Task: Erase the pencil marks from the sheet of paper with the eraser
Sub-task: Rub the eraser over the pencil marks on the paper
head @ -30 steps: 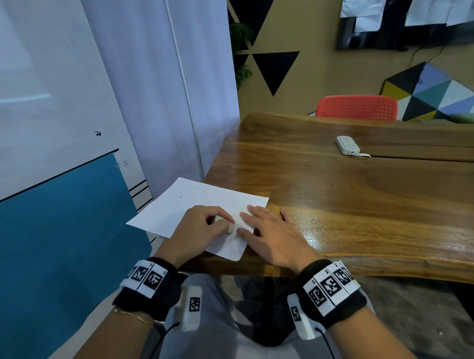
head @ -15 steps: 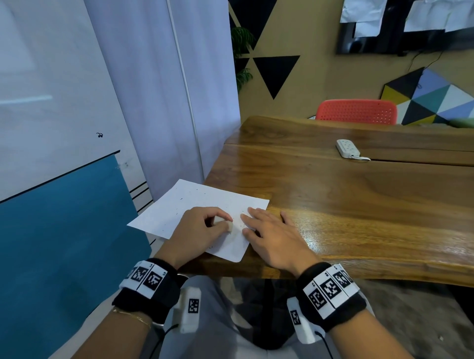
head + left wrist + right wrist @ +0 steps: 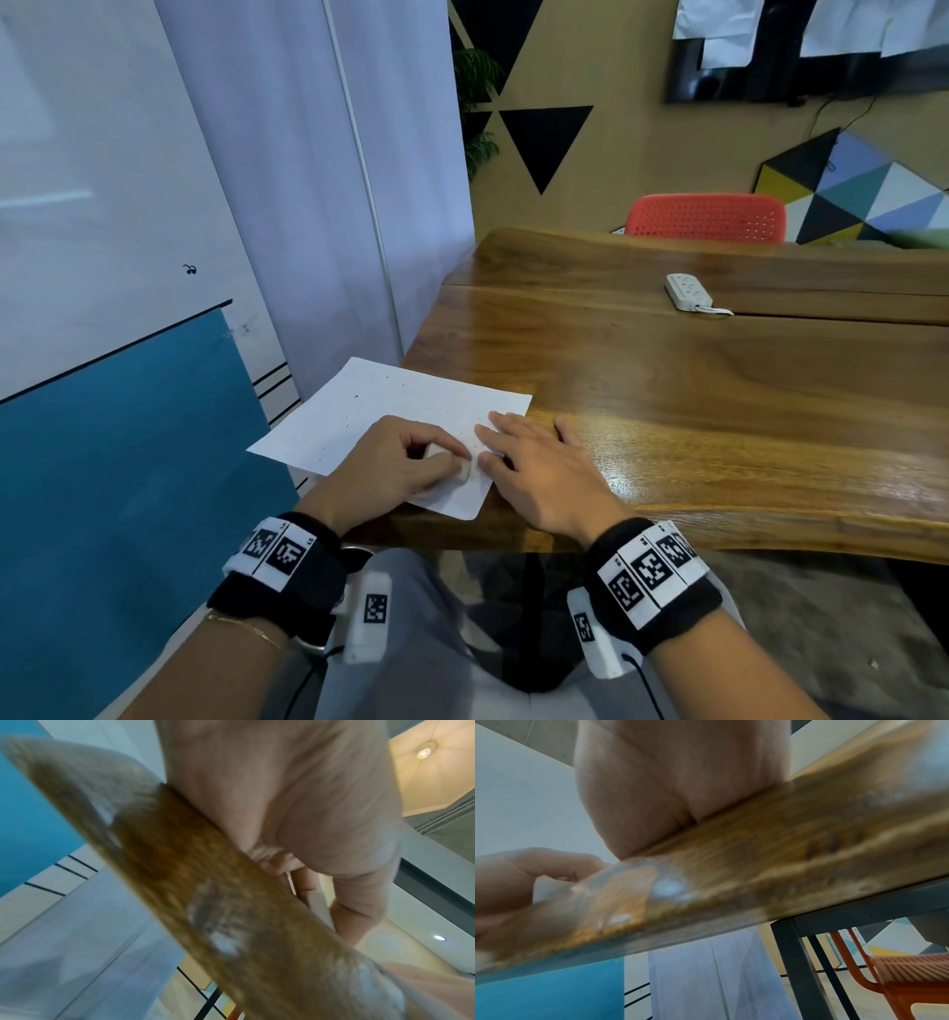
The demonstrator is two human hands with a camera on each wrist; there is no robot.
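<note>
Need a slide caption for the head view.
Left hand rubs eraser on paper; right hand pins it flat.

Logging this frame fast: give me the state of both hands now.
Left hand: fingers curled, pinching the eraser against the sheet of paper.
Right hand: open, fingers flat, pressing the paper's near right part.

A sheet of paper (image 3: 411, 416) lies on the table's (image 3: 719, 411) near left corner, overhanging its left edge. On the sheet, the left hand (image 3: 390, 467) lies at 9 o'clock of the right hand (image 3: 539, 478), the eraser (image 3: 464, 468) between them. A power strip (image 3: 688, 292) lies at 1 o'clock, a chair (image 3: 708, 218) behind it.
</note>
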